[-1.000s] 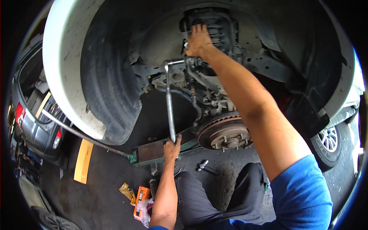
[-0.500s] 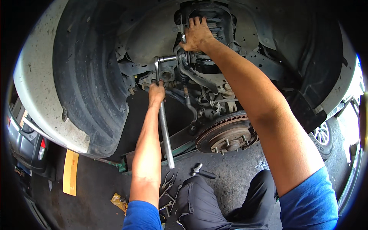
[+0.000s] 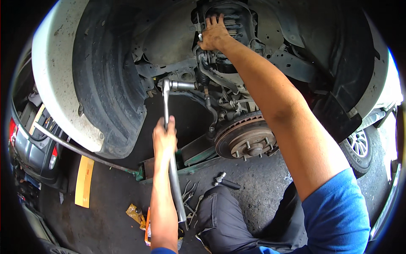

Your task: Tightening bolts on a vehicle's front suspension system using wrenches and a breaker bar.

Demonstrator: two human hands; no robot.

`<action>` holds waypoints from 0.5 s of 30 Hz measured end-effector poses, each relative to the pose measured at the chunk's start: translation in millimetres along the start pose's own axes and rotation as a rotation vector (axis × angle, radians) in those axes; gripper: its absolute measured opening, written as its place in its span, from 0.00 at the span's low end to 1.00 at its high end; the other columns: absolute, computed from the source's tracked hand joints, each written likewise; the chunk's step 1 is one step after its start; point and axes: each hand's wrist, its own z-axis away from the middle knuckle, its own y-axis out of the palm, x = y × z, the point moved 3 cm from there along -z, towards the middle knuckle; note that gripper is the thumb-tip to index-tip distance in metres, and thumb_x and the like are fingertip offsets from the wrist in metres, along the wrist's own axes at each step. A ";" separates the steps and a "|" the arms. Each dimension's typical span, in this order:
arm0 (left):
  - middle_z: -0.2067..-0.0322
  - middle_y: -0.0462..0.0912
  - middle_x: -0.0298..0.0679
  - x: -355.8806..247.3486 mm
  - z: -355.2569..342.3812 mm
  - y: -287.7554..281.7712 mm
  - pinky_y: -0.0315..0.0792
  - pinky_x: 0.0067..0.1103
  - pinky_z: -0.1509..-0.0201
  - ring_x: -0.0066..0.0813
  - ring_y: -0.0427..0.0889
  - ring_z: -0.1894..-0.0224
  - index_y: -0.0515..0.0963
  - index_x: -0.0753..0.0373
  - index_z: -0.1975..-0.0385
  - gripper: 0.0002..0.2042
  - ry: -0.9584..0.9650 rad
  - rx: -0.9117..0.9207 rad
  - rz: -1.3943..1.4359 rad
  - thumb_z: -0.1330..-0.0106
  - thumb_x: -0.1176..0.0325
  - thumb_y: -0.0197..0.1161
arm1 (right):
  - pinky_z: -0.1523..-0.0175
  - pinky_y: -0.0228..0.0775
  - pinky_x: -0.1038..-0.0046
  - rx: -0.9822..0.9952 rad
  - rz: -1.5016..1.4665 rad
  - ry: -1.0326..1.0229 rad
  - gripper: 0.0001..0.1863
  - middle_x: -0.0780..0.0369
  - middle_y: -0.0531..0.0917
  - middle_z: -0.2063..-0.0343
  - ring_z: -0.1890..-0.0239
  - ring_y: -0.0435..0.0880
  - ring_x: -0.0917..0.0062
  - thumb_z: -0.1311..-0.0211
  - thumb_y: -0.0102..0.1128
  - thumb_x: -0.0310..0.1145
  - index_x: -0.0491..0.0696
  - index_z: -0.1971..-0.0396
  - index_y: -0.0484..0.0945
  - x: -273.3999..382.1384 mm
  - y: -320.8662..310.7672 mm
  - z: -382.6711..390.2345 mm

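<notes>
My left hand (image 3: 164,137) is closed round the handle of a long socket wrench (image 3: 165,101), its thumb lying along the shaft. A metal pipe (image 3: 174,188) extends the handle downward. The socket (image 3: 184,85) points right, in front of the steering boot (image 3: 203,78); contact with a part there cannot be made out. My right hand (image 3: 214,34) reaches high into the wheel arch, fingers spread beside the coil spring (image 3: 233,24). A shiny metal tool end (image 3: 200,37) shows by its thumb; the palm side is hidden.
The brake disc (image 3: 239,142) with bare studs stands right of the wrench. Below lie a hammer (image 3: 226,181), several hand tools (image 3: 189,197) and a yellow packet (image 3: 134,213). A green jack arm (image 3: 194,158) runs under the car. The black arch liner (image 3: 105,84) borders the left.
The socket wrench has come down and toward me, away from the part beside my right hand. My left hand moved down with it. My right hand keeps its place by the spring.
</notes>
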 end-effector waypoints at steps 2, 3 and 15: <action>0.86 0.64 0.28 3.8 45.9 -10.5 0.59 0.19 0.92 0.15 0.64 0.90 0.68 0.63 0.69 0.17 -0.005 0.008 -0.044 0.25 0.54 0.54 | 0.29 0.33 0.35 -0.042 -0.007 -0.006 0.31 0.46 0.63 0.33 0.28 0.52 0.51 0.41 0.51 0.60 0.52 0.49 0.84 2.4 1.3 8.1; 0.88 0.65 0.30 2.4 72.7 -20.4 0.56 0.21 0.89 0.17 0.64 0.90 0.68 0.63 0.73 0.20 -0.056 -0.035 -0.041 0.25 0.52 0.54 | 0.29 0.32 0.34 -0.089 -0.014 -0.011 0.29 0.46 0.63 0.33 0.27 0.50 0.50 0.41 0.54 0.58 0.52 0.51 0.85 7.6 -3.3 11.1; 0.85 0.63 0.29 -29.6 313.6 -49.6 0.59 0.16 0.89 0.14 0.62 0.90 0.69 0.65 0.64 0.13 -0.403 -0.221 0.049 0.25 0.60 0.54 | 0.44 0.74 0.60 -0.326 -0.452 -0.231 0.13 0.53 0.78 0.48 0.44 0.76 0.59 0.40 0.55 0.30 0.46 0.58 0.84 59.1 55.1 68.6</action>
